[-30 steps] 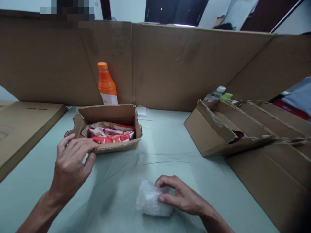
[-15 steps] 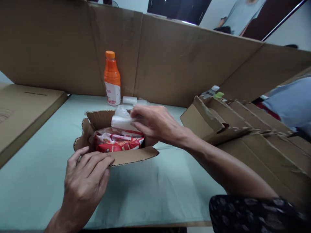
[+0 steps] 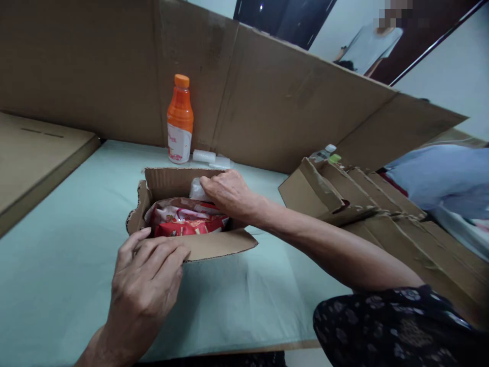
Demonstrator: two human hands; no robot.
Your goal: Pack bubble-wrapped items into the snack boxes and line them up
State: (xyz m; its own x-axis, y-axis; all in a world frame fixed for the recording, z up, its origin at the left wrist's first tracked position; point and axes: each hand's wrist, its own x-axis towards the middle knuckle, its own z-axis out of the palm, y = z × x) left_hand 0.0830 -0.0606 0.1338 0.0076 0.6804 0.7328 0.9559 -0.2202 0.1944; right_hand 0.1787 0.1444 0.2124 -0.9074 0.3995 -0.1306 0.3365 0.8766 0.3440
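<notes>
An uncovered cardboard box point(image 3: 217, 245) on the table holds red and white printed snack packets point(image 3: 183, 224). My left hand point(image 3: 147, 285) grips the front flap at its left end, fingers bent over the cardboard and thumb low in front. Inside the back wall, at the right, my right hand point(image 3: 227, 191) is closed on a translucent plastic roll point(image 3: 196, 189), above the packets. Only the roll's left end shows; the fingers cover the rest.
Behind the box stand an orange-capped drink bottle point(image 3: 179, 122) and more translucent rolls point(image 3: 204, 156). A cardboard screen point(image 3: 282, 92) runs along the back. Divided cardboard bins point(image 3: 313, 188) with bottles stand right, a flat carton point(image 3: 42, 153) left. A person point(image 3: 369, 48) is beyond the screen.
My right hand has brought the plastic roll lower and toward the box's back right inner corner. My left hand stays on the front flap. The camera view has shifted slightly.
</notes>
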